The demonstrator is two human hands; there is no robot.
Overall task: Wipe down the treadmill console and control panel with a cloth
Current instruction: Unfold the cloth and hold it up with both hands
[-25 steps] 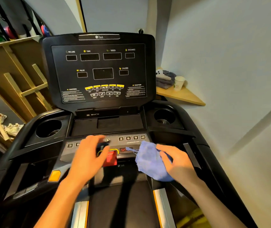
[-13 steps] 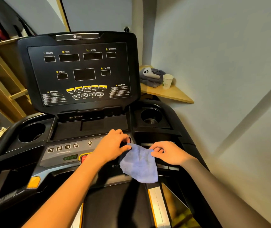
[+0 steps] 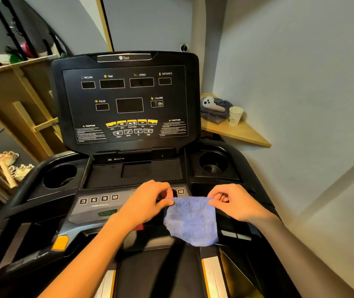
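While the left hand and right hand each pinch a top corner of the blue cloth, it hangs spread over the control panel's right end. Folding it into a flat pad first would likely wipe best, panel first, then the upright console beyond.

A pale blue, fluffy cloth is seen. The console is black, with white labels and a row of yellow buttons. The control panel is grey, and green digits are shown on its small display. An orange tab is seen on the black handrail. A white cup with a green mark is placed on a light wooden shelf, beside grey towels.
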